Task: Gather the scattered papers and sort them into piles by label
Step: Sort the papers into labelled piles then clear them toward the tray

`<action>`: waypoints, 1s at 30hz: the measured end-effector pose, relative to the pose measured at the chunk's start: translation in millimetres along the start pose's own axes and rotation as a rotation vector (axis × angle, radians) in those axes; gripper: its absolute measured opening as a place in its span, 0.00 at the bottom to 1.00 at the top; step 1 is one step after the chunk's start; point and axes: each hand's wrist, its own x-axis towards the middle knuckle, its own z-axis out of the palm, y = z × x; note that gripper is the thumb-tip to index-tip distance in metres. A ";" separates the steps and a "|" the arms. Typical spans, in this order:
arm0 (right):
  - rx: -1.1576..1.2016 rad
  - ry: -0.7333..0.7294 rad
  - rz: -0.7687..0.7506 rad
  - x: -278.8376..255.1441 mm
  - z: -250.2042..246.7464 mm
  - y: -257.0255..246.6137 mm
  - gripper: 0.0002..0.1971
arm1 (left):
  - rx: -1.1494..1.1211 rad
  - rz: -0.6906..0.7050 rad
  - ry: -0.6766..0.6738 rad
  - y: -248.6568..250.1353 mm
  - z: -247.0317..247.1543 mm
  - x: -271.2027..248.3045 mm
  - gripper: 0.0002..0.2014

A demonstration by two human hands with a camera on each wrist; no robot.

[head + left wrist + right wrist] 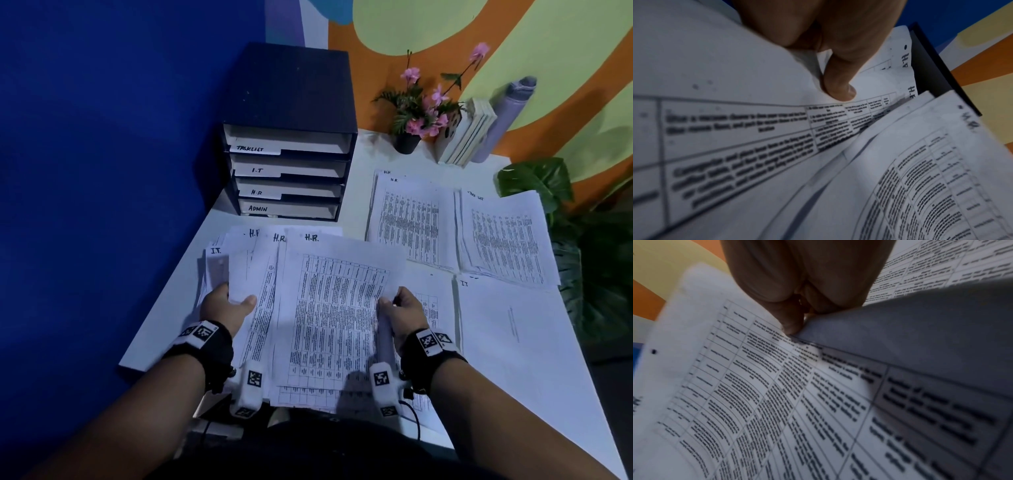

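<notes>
**Both hands grip a fanned bundle of H.R. and I.T. sheets over the desk**

The left hand (227,303) is closed on the left side of the fanned papers (260,274), thumb lying on top of the sheets and the other fingers hidden beneath them. The right hand (402,310) pinches the right edge of the top H.R. sheet (337,301), thumb and curled fingers together on the paper's margin. The bundle is held just above the near edge of the white desk (178,298), in front of the person.

On the desk to the right lie three sorted piles: an H.R. pile (411,219), a task list pile (507,240) beside it, and an I.T. pile (513,335) nearer the person. A dark tray organiser (287,171) with slots marked TASKLIST, I.T, H.R and ADMIN stands at the back left.

Only the head view shows the piles, the organiser and the sheet headings together. The left wrist view shows the thumb (840,81) pressed onto a printed table, with handwritten H.R. marks at the sheets' far edge. The right wrist view shows the fingertips (793,321) nipping a sheet's edge where it folds upward.

The printed text is blurred in every view. The lower part of the bundle is cut off behind the wrist cameras.
</notes>
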 end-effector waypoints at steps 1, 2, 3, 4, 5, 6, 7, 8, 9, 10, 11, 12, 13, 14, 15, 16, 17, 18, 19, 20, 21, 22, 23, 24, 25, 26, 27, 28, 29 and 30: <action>0.021 -0.003 -0.002 1.0 0.5 -0.2 0.07 | -0.008 0.000 -0.005 0.1 -0.4 0.3 0.08; 0.036 -0.007 -0.003 2.4 1.2 0.0 0.06 | -0.011 0.003 -0.008 0.9 -0.5 0.0 0.09; 0.056 -0.016 -0.006 3.2 2.6 0.1 0.07 | -0.012 0.004 -0.012 0.7 -0.4 0.5 0.10; 0.081 -0.032 -0.003 1.7 4.1 -1.4 0.08 | -0.013 0.006 -0.019 1.6 -0.1 0.1 0.11; 0.105 -0.050 0.003 1.9 5.9 -1.5 0.09 | -0.013 0.011 -0.029 2.4 0.3 0.2 0.12; 0.126 -0.063 0.009 1.1 7.8 -2.2 0.09 | -0.018 0.019 -0.047 3.6 1.1 -0.5 0.11; 0.140 -0.071 0.010 -0.1 10.3 -3.4 0.10 | -0.033 0.033 -0.069 6.5 2.5 -2.6 0.10; 0.158 -0.073 0.007 -0.9 12.6 -4.9 0.10 | -0.055 0.043 -0.089 11.5 4.3 -6.1 0.08; 0.171 -0.067 -0.001 -1.3 15.2 -7.5 0.10 | -0.077 0.050 -0.108 18.5 6.0 -10.9 0.08; 0.180 -0.060 -0.020 -4.0 18.8 -13.5 0.10 | -0.104 0.050 -0.118 26.9 8.2 -16.1 0.11; 0.179 -0.043 -0.050 -5.5 22.9 -20.3 0.10 | -0.127 0.054 -0.118 35.7 10.3 -20.2 0.17; 0.190 -0.019 -0.093 -8.1 26.9 -29.0 0.09 | -0.149 0.060 -0.112 45.3 12.4 -23.3 0.21; 0.202 0.009 -0.154 -13.0 30.4 -41.3 0.09 | -0.140 0.091 -0.106 55.5 14.0 -25.4 0.23; 0.213 0.042 -0.222 -18.9 34.2 -55.0 0.09 | -0.119 0.135 -0.090 65.4 15.6 -26.7 0.23; 0.224 0.067 -0.295 -24.3 37.6 -68.5 0.11 | -0.103 0.185 -0.059 75.4 15.6 -27.4 0.21; 0.251 0.067 -0.369 -31.8 40.3 -82.8 0.15 | -0.118 0.237 -0.016 84.2 15.4 -27.0 0.18; 0.285 0.047 -0.451 -38.4 42.5 -95.6 0.21 | -0.149 0.284 0.027 93.7 14.3 -27.8 0.15; 0.322 0.017 -0.542 -44.1 44.3 -105.6 0.27 | -0.194 0.330 0.068 101.5 13.1 -28.6 0.12; 0.343 -0.010 -0.635 -50.0 45.2 -113.6 0.32 | -0.239 0.380 0.107 107.8 11.6 -30.0 0.09; 0.337 -0.033 -0.717 -54.5 45.9 -118.0 0.34 | -0.286 0.423 0.144 112.1 9.7 -31.5 0.09; 0.296 -0.043 -0.785 -55.7 46.1 -117.5 0.36 | -0.311 0.453 0.179 113.1 7.8 -32.6 0.10; 0.242 -0.062 -0.831 -56.6 46.5 -114.8 0.36 | -0.324 0.468 0.206 111.5 6.4 -33.2 0.12; 0.172 -0.069 -0.834 -55.5 46.7 -107.8 0.35 | -0.321 0.458 0.216 107.2 6.4 -32.8 0.11; 0.105 -0.089 -0.812 -54.7 47.8 -98.6 0.34 | -0.317 0.428 0.213 101.3 8.1 -32.5 0.10; 0.024 -0.101 -0.765 -52.4 49.0 -87.2 0.34 | -0.310 0.388 0.199 96.8 9.9 -34.6 0.10; -0.054 -0.137 -0.717 -51.7 49.7 -77.7 0.33 | -0.286 0.350 0.192 92.6 12.0 -36.3 0.11; -0.132 -0.170 -0.655 -49.7 50.5 -68.2 0.34 | -0.241 0.311 0.192 89.1 14.5 -38.3 0.13; -0.189 -0.210 -0.600 -45.5 50.6 -58.8 0.34 | -0.204 0.278 0.197 85.4 17.2 -39.1 0.15; -0.226 -0.233 -0.546 -43.4 50.2 -54.0 0.34 | -0.196 0.254 0.198 83.3 18.8 -39.7 0.17; -0.244 -0.249 -0.510 -39.3 48.7 -50.0 0.31 | -0.212 0.238 0.202 81.7 20.0 -38.3 0.19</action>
